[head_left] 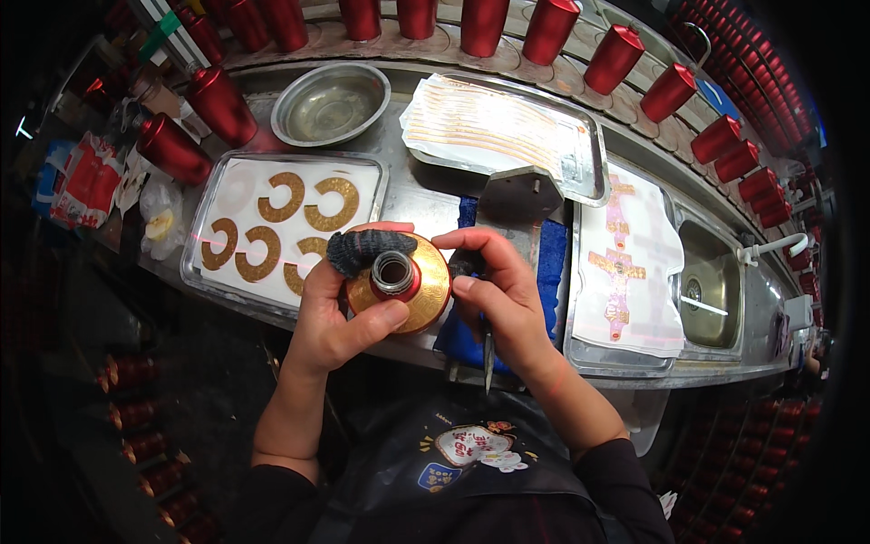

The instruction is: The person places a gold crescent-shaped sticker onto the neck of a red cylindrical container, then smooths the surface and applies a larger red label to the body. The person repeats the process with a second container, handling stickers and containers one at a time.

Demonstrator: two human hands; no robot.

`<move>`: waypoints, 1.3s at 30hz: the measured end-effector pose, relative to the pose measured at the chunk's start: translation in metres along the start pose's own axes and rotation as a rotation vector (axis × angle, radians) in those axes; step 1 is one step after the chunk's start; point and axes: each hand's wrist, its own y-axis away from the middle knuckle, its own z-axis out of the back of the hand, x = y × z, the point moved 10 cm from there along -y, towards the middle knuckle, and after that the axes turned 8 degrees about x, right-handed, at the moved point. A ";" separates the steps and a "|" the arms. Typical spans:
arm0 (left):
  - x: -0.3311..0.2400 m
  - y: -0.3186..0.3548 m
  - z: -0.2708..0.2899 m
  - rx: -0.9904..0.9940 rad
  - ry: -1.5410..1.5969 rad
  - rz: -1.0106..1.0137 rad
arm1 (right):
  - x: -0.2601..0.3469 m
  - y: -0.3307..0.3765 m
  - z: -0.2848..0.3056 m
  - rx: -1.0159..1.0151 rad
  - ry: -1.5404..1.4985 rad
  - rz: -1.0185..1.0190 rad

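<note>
My left hand (337,313) is covering part of a gold ring (292,269). The bottle (423,297) is hiding its own lower body. My right hand (503,286) is masking a pointed thing's (488,364) upper end. The top edge is cutting off red bottles (484,25).

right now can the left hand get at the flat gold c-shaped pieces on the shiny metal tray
Probably yes: the gold pieces lie nearby, mostly uncovered, but the left hand holds a round gold-topped bottle it may need to release first.

Counted: five loose gold C-shaped labels (331,222), three metal trays (621,365), two bare hands (333,328), one metal bowl (331,113), one sink basin (711,319).
</note>
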 end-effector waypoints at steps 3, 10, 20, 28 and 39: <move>0.001 0.000 0.000 0.006 -0.006 0.007 | -0.002 0.000 -0.001 -0.012 0.013 0.028; 0.002 0.001 0.000 0.012 0.020 0.005 | -0.004 0.004 -0.001 0.009 -0.036 0.013; 0.002 0.001 0.000 0.020 0.024 -0.003 | 0.006 0.015 -0.002 -0.086 0.151 0.205; 0.006 0.002 0.001 0.007 0.034 0.032 | 0.008 0.015 -0.003 -0.152 0.044 0.148; 0.005 0.001 0.002 -0.002 -0.002 0.030 | -0.002 0.013 0.006 -0.162 -0.024 0.046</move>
